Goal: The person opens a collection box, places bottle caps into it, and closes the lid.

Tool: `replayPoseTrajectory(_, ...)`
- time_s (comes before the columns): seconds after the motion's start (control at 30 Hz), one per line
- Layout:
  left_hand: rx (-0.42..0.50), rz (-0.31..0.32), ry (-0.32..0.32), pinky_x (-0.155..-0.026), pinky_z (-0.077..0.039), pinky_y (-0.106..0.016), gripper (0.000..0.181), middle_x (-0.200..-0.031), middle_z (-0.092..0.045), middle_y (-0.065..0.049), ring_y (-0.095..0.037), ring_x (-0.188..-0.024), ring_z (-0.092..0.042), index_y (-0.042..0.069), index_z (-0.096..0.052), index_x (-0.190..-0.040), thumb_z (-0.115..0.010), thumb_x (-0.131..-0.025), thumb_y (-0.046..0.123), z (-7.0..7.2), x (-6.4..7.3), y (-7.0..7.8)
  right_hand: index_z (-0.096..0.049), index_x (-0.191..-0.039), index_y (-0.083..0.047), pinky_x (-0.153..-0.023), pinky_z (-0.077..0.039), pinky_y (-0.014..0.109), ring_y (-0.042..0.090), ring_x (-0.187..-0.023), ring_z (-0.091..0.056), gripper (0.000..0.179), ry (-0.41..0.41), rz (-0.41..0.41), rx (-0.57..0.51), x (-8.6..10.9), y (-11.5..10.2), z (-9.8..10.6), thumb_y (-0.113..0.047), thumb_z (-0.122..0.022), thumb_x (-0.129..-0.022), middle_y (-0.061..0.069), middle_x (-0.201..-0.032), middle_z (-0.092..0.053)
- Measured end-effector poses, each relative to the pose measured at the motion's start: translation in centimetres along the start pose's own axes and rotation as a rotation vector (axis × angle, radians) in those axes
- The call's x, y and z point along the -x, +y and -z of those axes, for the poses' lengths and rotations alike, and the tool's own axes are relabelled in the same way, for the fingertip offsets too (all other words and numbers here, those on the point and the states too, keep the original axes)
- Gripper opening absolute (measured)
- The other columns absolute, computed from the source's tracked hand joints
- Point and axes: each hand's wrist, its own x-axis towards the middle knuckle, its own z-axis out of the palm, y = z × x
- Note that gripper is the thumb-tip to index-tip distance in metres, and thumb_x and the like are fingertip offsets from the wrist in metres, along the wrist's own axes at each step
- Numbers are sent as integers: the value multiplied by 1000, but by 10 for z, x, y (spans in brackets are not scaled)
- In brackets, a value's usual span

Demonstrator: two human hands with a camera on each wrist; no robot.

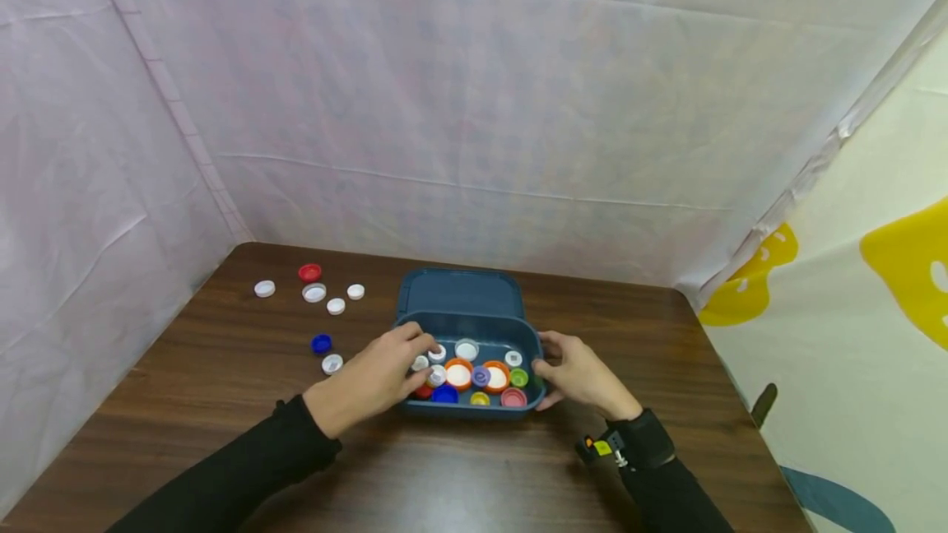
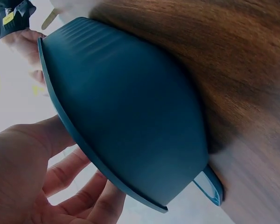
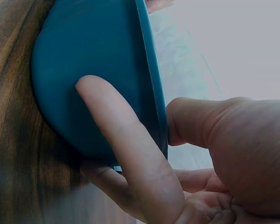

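Note:
In the head view, a blue-grey plastic box (image 1: 474, 411) holds bottle caps of several colours. My left hand (image 1: 381, 373) reaches over its left rim, with bent, spread fingers among white caps (image 1: 437, 375). The left wrist view shows the thumb (image 2: 53, 133) at the rim; the other fingertips are hidden behind the wall. My right hand (image 1: 581, 373) holds the box's right end. In the right wrist view its thumb (image 3: 191, 119) is at the rim and a finger (image 3: 126, 130) lies along the outer wall. Two orange rings with white centres (image 1: 458, 374) sit mid-box.
Left of the box, loose caps lie on the brown wooden table (image 1: 474, 484): a red cap (image 1: 309, 272), a blue cap (image 1: 321, 344) and several white caps (image 1: 314, 293). A blue-grey lid (image 1: 461, 293) lies behind the box. Pale sheeting (image 1: 474, 105) hangs behind the table.

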Motion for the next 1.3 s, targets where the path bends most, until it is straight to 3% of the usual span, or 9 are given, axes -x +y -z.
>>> replayPoseTrajectory(0.23,-8,62,-8,-91,-72,-39,29,-122,-76,-15,-26,-104,-78,4,-81,-131,-89,-105,14,4,1,-1,-42,-173,9,-74,-74,52,34,-99,-85,65,-1,3,-1,1,-1,0,-6,-66,-114,39,-160,-63)
replayPoseTrajectory(0.53,-27,120,81,-84,-69,-37,26,-119,-75,-16,-24,-97,-74,3,-82,-128,-89,-103,10,19,3,-18,-41,-173,9,-74,-74,52,35,-104,-85,65,-4,6,4,0,-1,0,-7,-66,-115,39,-160,-63)
replayPoseTrajectory(0.7,-61,151,157,-83,-70,-41,26,-117,-77,-16,-23,-96,-74,2,-82,-126,-90,-101,7,31,6,-38,-41,-173,9,-74,-74,51,34,-103,-84,65,-4,2,3,0,-1,0,-7,-66,-115,39,-160,-63)
replayPoseTrajectory(0.9,-72,220,209,-85,-70,-49,24,-118,-76,-22,-34,-101,-78,0,-81,-127,-84,-104,5,44,12,-71,-42,-173,9,-74,-74,52,33,-102,-85,65,0,3,4,0,-2,-1,-7,-66,-115,39,-159,-63)
replayPoseTrajectory(1.3,-85,383,256,-73,-60,-44,28,-123,-73,-36,-35,-89,-73,-10,-77,-130,-79,-106,5,64,37,-137,-45,-170,11,-73,-74,50,32,-102,-84,60,-2,23,20,-1,0,0,-4,-64,-115,39,-157,-65)
